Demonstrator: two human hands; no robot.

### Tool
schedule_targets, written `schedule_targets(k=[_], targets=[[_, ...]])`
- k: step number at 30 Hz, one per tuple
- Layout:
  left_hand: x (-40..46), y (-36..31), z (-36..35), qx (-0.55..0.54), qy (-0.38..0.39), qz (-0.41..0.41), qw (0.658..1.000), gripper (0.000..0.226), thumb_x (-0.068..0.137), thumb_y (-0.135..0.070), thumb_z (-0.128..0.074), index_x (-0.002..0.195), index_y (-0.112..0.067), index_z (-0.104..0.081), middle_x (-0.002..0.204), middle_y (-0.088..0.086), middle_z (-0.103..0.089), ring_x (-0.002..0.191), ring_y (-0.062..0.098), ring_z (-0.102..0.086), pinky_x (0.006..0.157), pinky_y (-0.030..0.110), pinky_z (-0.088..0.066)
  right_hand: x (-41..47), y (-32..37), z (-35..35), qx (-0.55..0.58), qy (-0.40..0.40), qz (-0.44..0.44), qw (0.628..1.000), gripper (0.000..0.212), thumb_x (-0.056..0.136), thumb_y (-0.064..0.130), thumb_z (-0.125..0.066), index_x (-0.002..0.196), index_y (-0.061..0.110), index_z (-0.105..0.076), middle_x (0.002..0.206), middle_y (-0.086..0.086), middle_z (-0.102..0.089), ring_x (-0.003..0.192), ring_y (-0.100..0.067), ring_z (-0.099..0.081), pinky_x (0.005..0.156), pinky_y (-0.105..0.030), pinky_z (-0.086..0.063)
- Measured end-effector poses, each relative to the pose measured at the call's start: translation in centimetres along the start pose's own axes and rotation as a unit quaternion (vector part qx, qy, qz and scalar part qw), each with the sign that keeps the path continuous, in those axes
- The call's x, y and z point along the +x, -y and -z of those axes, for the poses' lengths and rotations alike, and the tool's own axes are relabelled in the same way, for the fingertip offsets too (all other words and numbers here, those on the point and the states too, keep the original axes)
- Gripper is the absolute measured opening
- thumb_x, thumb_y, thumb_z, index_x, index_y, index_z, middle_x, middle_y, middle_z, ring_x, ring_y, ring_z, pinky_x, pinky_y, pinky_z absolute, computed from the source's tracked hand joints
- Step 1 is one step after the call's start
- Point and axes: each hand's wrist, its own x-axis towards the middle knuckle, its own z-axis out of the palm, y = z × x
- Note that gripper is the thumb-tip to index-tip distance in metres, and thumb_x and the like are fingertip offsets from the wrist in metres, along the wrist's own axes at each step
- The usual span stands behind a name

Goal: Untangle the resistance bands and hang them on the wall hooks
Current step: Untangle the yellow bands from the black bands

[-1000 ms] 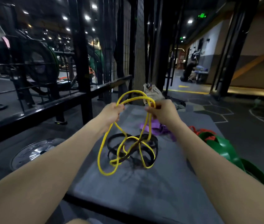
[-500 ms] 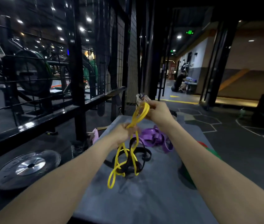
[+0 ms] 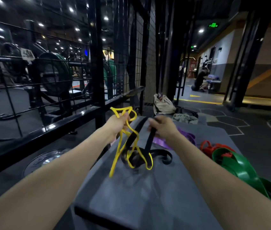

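Left hand (image 3: pixel 119 123) is clenched around the yellow band (image 3: pixel 124 147), whose loops stick out at its 12 o'clock and hang toward 6 o'clock, down to the grey platform (image 3: pixel 172 188). Right hand (image 3: pixel 163 126), at the left hand's 3 o'clock, grips the black band (image 3: pixel 149 141), which runs down to a heap on the platform and is threaded through the yellow loops. Purple band (image 3: pixel 160 141), red band (image 3: pixel 209 147) and green band (image 3: pixel 241 166) lie at the right hand's 4 to 5 o'clock, untouched.
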Motion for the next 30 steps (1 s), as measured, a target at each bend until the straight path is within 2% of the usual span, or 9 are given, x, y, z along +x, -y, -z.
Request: schedule_targets(k=[4,8,10,14,17,21,24,27,30], targets=[[0.3,0.1,1.5,-0.028,-0.011,0.009,0.999,0.037,0.1,-0.027,-0.038,0.069,-0.012,-0.051,0.057,-0.001,-0.036,0.05,0.013,-0.031,0.051,0.024,-0.03,1.2,-1.3,2.9,-0.055,-0.153,-0.074,0.984,0.028,0.091,0.027,-0.058,0.067,0.013,-0.055,0.065,-0.009,-0.06,0.064,-0.025,-0.053,0.067,-0.039,-0.046],[1.0,0.2,2.2,0.007,-0.027,0.015,0.999,0.038,0.099,-0.031,-0.038,0.068,-0.012,-0.05,0.054,-0.001,-0.032,0.049,0.015,-0.027,0.05,0.025,-0.026,0.7,-2.9,4.5,-0.147,-0.171,-0.131,0.965,0.029,0.091,0.031,-0.058,0.088,0.002,-0.061,0.071,-0.01,-0.057,0.07,-0.024,-0.052,0.066,-0.03,-0.038],[1.4,0.5,2.5,0.014,-0.052,0.028,0.998,0.038,0.099,-0.032,-0.038,0.068,-0.012,-0.048,0.053,0.0,-0.033,0.049,0.016,-0.029,0.051,0.027,-0.027,0.6,-3.9,4.9,-0.137,-0.187,-0.172,0.957,0.031,0.09,0.03,-0.06,0.09,-0.001,-0.062,0.074,-0.014,-0.063,0.069,-0.026,-0.057,0.068,-0.034,-0.043],[1.7,1.3,2.2,0.013,-0.059,0.028,0.998,0.039,0.1,-0.031,-0.033,0.067,-0.014,-0.044,0.064,0.001,-0.042,0.058,0.015,-0.042,0.059,0.027,-0.037,0.0,-6.1,5.2,-0.178,-0.206,-0.2,0.941,0.034,0.09,0.028,-0.059,0.098,-0.005,-0.063,0.098,-0.024,-0.066,0.092,-0.035,-0.063,0.077,-0.04,-0.047],[1.6,1.9,1.2,-0.075,-0.009,0.06,0.995,0.037,0.1,-0.031,-0.032,0.071,-0.013,-0.045,0.068,0.005,-0.051,0.068,0.018,-0.057,0.081,0.039,-0.048,-0.2,-7.5,4.5,-0.245,-0.115,-0.182,0.945,0.034,0.09,0.027,-0.057,0.103,-0.004,-0.064,0.087,-0.018,-0.062,0.083,-0.028,-0.06,0.071,-0.038,-0.045],[1.9,2.0,-0.7,-0.178,0.0,0.084,0.98,0.035,0.1,-0.03,-0.034,0.073,-0.011,-0.045,0.064,0.004,-0.044,0.056,0.017,-0.047,0.068,0.036,-0.052,-0.8,-7.3,3.2,-0.37,0.051,-0.131,0.918,0.048,0.081,0.025,-0.07,0.121,0.0,-0.057,0.117,-0.015,-0.063,0.109,-0.026,-0.059,0.092,-0.032,-0.044],[2.3,1.2,-1.8,-0.228,0.015,0.109,0.967,0.034,0.1,-0.029,-0.034,0.074,-0.01,-0.046,0.063,0.003,-0.04,0.049,0.014,-0.041,0.065,0.037,-0.056,-1.1,-5.0,1.9,-0.327,0.115,-0.043,0.937,0.061,0.075,0.017,-0.076,0.13,0.004,-0.051,0.128,-0.015,-0.058,0.11,-0.021,-0.056,0.097,-0.028,-0.042],[2.3,-0.6,-3.2,-0.271,0.015,0.11,0.956,0.035,0.1,-0.028,-0.035,0.073,-0.009,-0.045,0.062,0.003,-0.039,0.051,0.014,-0.039,0.064,0.038,-0.054,-1.3,-2.6,0.2,-0.244,0.201,0.019,0.949,0.046,0.074,0.008,-0.076,0.116,0.002,-0.06,0.109,-0.012,-0.063,0.092,-0.015,-0.054,0.091,-0.035,-0.047],[2.3,-3.1,-4.0,-0.313,0.03,0.09,0.945,0.038,0.1,-0.03,-0.034,0.069,-0.01,-0.045,0.055,0.001,-0.039,0.049,0.012,-0.036,0.063,0.037,-0.052,-1.4,-1.5,-1.1,-0.157,0.204,0.03,0.966,0.023,0.075,0.007,-0.075,0.092,0.002,-0.06,0.083,-0.005,-0.064,0.076,-0.015,-0.058,0.072,-0.031,-0.051]])
